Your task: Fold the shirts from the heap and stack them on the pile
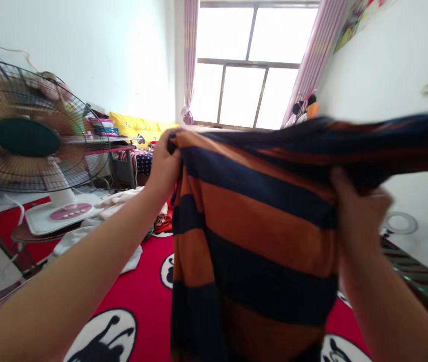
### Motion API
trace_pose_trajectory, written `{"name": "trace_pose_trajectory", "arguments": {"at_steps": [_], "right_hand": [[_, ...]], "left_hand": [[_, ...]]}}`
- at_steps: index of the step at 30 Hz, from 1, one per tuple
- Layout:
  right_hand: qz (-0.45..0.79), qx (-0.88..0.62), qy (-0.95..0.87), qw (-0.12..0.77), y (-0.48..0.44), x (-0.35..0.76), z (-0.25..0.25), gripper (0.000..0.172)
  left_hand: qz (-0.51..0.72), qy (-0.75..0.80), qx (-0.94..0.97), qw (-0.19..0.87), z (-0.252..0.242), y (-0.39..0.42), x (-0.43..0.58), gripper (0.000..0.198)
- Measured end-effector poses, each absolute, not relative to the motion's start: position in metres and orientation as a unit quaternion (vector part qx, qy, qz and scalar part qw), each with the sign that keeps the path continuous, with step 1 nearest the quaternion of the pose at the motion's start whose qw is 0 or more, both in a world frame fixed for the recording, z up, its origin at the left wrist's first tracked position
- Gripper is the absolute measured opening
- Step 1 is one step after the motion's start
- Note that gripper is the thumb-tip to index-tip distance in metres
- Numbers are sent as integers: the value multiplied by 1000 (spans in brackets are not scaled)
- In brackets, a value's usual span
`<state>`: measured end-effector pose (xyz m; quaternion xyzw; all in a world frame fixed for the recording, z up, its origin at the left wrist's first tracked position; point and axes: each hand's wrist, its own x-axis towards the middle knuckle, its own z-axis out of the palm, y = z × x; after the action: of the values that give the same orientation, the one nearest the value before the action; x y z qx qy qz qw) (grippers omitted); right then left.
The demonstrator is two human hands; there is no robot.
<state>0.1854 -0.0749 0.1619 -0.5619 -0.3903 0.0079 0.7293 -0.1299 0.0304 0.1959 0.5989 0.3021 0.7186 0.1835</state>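
A garment with wide orange and navy stripes (266,216) hangs in the air in front of me, over the red bedspread. My left hand (164,161) is closed on its upper left edge. On the other side my right hand (360,216), slightly blurred, grips the upper right part. A bunched length of the same cloth stretches out to the right above my right hand, smeared by motion. The lower end of the garment runs out of view at the bottom, and it covers the middle of the bedspread.
The red bedspread (142,286) bears white circles with black figures. Crumpled clothes (119,201) lie at its far left edge. A large fan (25,136) stands at the left, near a desk (101,146). A window (244,90) and yellow cushion (138,125) are at the back.
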Motion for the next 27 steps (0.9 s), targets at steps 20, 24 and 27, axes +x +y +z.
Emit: {"name": "trace_pose_trajectory", "arguments": {"at_steps": [20,24,27], "right_hand": [[168,-757,-617,133,-189,195,-31,18],[187,-728,-606,261,-189,169,-39,16],[329,-666,-518,424,-181,165,-36,27]], "left_hand": [[91,591,794,112,4,-55,-140,75],[205,545,760,288,-9,-52,-139,70],[296,490,628,527,-9,-50,-138,65]]}}
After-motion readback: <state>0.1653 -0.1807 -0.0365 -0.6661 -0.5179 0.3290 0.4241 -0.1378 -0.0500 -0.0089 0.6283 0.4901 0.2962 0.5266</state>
